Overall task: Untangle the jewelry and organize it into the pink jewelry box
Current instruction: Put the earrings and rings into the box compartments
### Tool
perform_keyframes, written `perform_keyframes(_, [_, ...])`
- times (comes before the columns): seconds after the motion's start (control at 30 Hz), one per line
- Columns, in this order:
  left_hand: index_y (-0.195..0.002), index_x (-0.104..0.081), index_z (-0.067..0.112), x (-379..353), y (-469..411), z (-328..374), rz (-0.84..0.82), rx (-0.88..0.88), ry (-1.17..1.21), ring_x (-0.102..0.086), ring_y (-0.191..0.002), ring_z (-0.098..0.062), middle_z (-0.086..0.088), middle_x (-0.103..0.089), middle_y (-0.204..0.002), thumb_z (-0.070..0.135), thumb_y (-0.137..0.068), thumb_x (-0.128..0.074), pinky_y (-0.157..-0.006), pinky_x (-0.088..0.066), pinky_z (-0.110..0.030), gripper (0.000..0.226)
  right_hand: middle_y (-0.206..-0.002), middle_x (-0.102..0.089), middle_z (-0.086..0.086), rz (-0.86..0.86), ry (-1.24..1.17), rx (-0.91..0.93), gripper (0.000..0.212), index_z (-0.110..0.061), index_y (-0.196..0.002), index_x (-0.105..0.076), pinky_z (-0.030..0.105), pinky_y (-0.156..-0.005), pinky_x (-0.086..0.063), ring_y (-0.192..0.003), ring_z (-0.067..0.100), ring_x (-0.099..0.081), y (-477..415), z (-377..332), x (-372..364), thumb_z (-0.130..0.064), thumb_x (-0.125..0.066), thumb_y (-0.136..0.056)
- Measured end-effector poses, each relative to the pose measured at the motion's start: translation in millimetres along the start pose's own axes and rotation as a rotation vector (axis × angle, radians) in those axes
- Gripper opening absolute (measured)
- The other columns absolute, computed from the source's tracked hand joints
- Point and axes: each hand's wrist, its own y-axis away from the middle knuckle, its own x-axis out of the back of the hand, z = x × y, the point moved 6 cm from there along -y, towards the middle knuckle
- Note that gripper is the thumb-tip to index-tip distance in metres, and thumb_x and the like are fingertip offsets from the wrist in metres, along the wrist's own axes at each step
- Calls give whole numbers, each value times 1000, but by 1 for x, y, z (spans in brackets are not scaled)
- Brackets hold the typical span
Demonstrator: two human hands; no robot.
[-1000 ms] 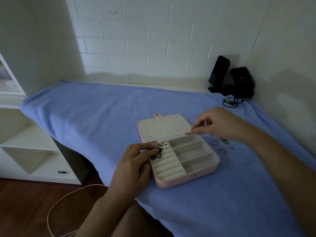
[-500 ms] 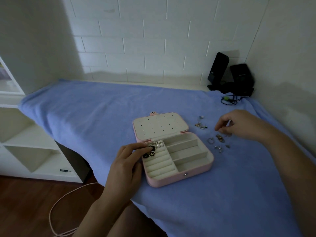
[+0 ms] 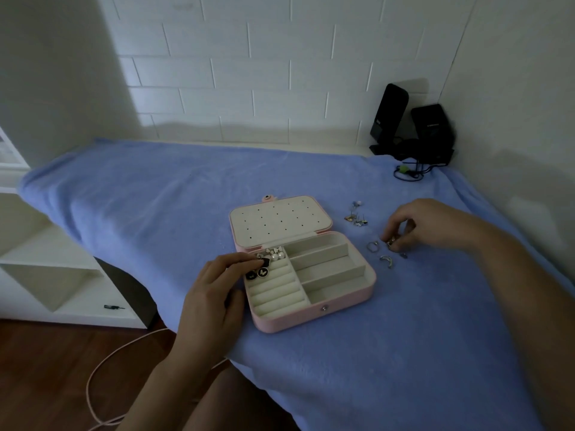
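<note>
Pink rectangular jewelry box (image 3: 295, 321): lies open at the centre of the blue terry towel (image 3: 155, 213), near the front edge. Its lid (image 3: 280, 223) lies back flat at 12 o'clock, cream lining with rows of small holes facing up. The tray has ring-roll slots on the left and three long compartments on the right.

Contents: white pearl studs (image 3: 277, 255) sit in the small compartment at the tray's 11 o'clock corner. Two round black earrings with white hearts (image 3: 258, 273) rest on the uppermost ring roll just below them.

Left hand (image 3: 208, 293): at 8 o'clock of the box, heel against the box's left wall. Thumb and forefinger are together, pinching a small black earring piece (image 3: 265, 262) over the ring rolls.

Right hand (image 3: 435, 225): at 2 o'clock of the box, on the towel. Fingers are curled down and pinch a small gold-toned piece (image 3: 390, 242).

Loose items on the towel: a silver ring (image 3: 372, 245) just beside the right fingertips, a curved silver ear cuff (image 3: 386, 260) near it, and a cluster of small stud earrings (image 3: 356, 217) at 1 o'clock of the box.

Surroundings: two black desktop speakers (image 3: 431, 129) stand against the white brick wall at 1 o'clock. A white shelf unit (image 3: 46, 275) is at 9 o'clock. A pale cable (image 3: 102, 365) lies on the wooden floor at 7 o'clock.
</note>
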Motion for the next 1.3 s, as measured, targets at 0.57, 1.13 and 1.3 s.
perform_keyframes(0.57, [-108,-68,18,0,-2,1,-15,21,22,-54,-107,-3,12,-58,-116,24,-89,-35,-87,-43,-7,39,-64,-71,5,128,-262,23,10,-10,-77,-69,15,-51,-48,-57,13,-67,-4,-15,-4,-13,-78,-75])
perform_keyframes(1.13, [-96,-67,31,13,-47,31,-51,10,83,-51,-102,8,26,-55,-106,20,-83,-38,-81,-38,-4,34,-65,-68,-2,245,-333,122,10,-13,-78,-67,14,-58,-50,-60,11,-66,2,-27,2,-8,-76,-76])
perform_keyframes(1.3, [-98,-71,19,-26,-98,77,-354,-55,189,-57,-79,7,15,-62,-93,3,-86,-52,-69,-42,-4,28,-64,-68,-3,372,-282,209,10,-14,-73,-72,12,-56,-48,-55,5,-62,7,-40,9,-17,-81,-70])
